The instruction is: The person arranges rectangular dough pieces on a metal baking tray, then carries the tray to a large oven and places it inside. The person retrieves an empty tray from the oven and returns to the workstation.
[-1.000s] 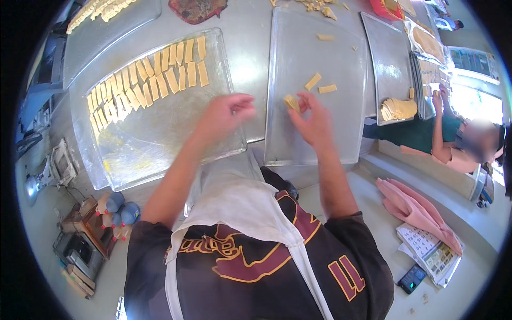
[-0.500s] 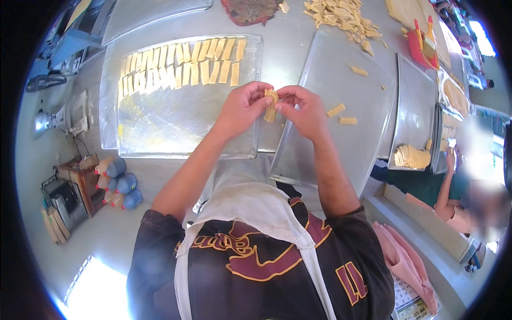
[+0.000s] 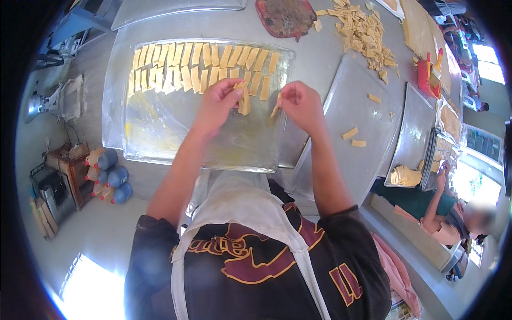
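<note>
Over the metal baking tray (image 3: 186,133), my left hand (image 3: 216,104) pinches a small bunch of flat, pale dough strips (image 3: 244,100). My right hand (image 3: 303,106) holds a single dough strip (image 3: 276,108) between thumb and fingers, above the tray's right edge. Two rows of similar strips (image 3: 185,77) lie side by side across the far half of the tray; my left fingers hide a little of the nearer row. Bare metal with yellowish smears shows in the tray's near half.
Right of my right arm, another tray (image 3: 368,122) bears a few loose strips. Beyond it lies a heap of dough pieces (image 3: 365,34), near a red container (image 3: 425,77) with brushes. A dark, red-edged cloth (image 3: 288,18) lies at the far side. A co-worker (image 3: 442,213) sits at right.
My hands were together on the bunch; now they are apart, the right with one strip drawn off. Both now sit over the tray, which has shifted right in view.
</note>
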`<action>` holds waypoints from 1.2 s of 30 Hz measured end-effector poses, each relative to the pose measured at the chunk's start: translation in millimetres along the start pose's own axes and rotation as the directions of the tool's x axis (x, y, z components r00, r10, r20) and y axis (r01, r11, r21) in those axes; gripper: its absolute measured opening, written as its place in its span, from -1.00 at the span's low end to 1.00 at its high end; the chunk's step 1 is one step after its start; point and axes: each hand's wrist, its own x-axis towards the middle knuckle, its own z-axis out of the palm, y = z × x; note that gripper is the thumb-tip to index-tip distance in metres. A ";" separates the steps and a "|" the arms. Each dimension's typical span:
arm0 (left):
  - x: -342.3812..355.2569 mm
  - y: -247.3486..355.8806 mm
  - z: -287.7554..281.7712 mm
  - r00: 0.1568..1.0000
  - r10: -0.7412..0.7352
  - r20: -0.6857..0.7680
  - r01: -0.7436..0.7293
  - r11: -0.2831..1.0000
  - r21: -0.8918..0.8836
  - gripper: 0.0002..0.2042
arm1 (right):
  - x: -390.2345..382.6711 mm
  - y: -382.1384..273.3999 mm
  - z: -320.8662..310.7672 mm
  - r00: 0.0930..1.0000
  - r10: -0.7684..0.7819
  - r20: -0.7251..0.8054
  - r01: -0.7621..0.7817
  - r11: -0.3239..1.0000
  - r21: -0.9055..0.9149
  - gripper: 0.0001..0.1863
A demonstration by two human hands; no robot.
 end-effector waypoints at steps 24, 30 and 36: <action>103.6 23.1 -60.1 0.914 -0.082 0.397 0.144 0.981 -0.128 -0.77 | 83.4 -52.7 71.9 0.981 -0.193 -0.001 0.192 0.974 -0.121 -0.83; 100.3 31.3 -32.8 0.995 -0.060 0.074 0.078 0.957 -0.279 -0.73 | 65.1 -32.7 14.5 0.976 -0.154 0.151 0.108 0.955 0.277 -0.87; 70.8 32.9 -8.2 0.993 -0.020 0.118 0.032 0.994 -0.103 -0.68 | 94.2 -8.0 -20.8 0.978 -0.180 -0.109 0.117 0.896 -0.428 -0.82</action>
